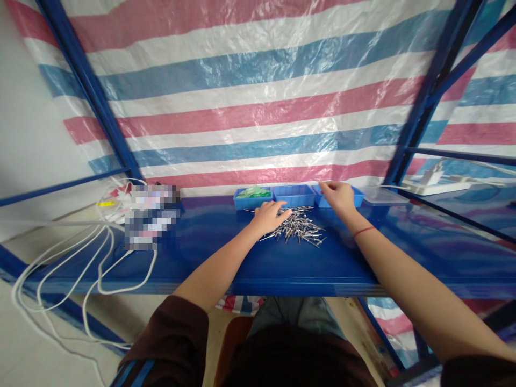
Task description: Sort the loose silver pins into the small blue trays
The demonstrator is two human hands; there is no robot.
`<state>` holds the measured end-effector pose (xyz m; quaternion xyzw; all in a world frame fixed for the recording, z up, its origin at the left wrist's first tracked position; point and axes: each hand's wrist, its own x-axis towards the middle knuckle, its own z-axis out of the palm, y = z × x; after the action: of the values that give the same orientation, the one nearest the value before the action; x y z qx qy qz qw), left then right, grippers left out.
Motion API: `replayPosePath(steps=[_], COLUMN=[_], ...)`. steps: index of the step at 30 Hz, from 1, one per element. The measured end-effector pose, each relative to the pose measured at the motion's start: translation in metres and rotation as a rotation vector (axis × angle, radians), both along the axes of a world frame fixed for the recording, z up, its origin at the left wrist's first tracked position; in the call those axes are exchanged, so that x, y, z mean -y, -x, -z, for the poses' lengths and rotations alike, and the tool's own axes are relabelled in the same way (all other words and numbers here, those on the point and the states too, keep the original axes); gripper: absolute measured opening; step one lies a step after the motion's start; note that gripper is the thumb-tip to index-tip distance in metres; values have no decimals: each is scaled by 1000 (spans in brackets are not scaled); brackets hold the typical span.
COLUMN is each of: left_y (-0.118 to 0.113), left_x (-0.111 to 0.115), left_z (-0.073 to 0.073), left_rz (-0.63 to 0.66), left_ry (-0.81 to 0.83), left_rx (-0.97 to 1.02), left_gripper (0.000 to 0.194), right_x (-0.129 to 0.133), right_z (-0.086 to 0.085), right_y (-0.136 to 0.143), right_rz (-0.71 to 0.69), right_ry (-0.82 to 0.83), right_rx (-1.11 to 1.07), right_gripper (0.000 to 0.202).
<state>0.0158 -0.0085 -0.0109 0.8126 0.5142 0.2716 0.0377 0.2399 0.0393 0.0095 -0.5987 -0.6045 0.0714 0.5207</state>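
A loose pile of thin silvery metal pins that look like blind rivets [300, 228] lies on the blue shelf top [209, 242]. At the pile's left edge rests my left hand [269, 217], its fingers stretched out and apart, touching or just over the pins. My right hand [338, 196] is over the right-hand blue bin [358, 198], thumb and fingers drawn together in a pinch; whatever they hold is too small to make out. The middle blue bin [293, 199] stands between the hands, behind the pile. Green packets [253, 192] fill the left blue bin [252, 203].
A clear plastic lid or tray [385, 196] lies right of the bins. White cables [107, 263] loop over the shelf's left side, near a blurred-out item [151, 217]. A white power strip [437, 183] sits at right. Blue posts [423, 107] and a striped tarp [258, 107] stand behind.
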Motion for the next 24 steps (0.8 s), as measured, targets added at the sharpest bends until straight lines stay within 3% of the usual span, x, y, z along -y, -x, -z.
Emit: replayPosePath(steps=[1,3,8,18,21,24], left_y=[0,1,0,0,-1,-1], left_x=[1,3,1,3,3,0], left_z=[0,0,-1,-2,-2,-3], left_rz=[8,27,28,-15,-32,-1], left_ry=[21,57,73,-31,-58,-94], left_rx=[-70,-167,-226,-224,-178,-55], left_gripper=[44,40,29,21,23,23], right_x=[-5,-12,-12,10,15,20], right_z=[0,2,4,0,1,3], right_y=[-10,-27,-38,7,14,22], right_rz=[135,275,301,-172,-333,-579], right_ry=[10,73,177,68,60,103], right_rx=[19,75,177,419,392,285], right_gripper=[38,40,51,31,27,29])
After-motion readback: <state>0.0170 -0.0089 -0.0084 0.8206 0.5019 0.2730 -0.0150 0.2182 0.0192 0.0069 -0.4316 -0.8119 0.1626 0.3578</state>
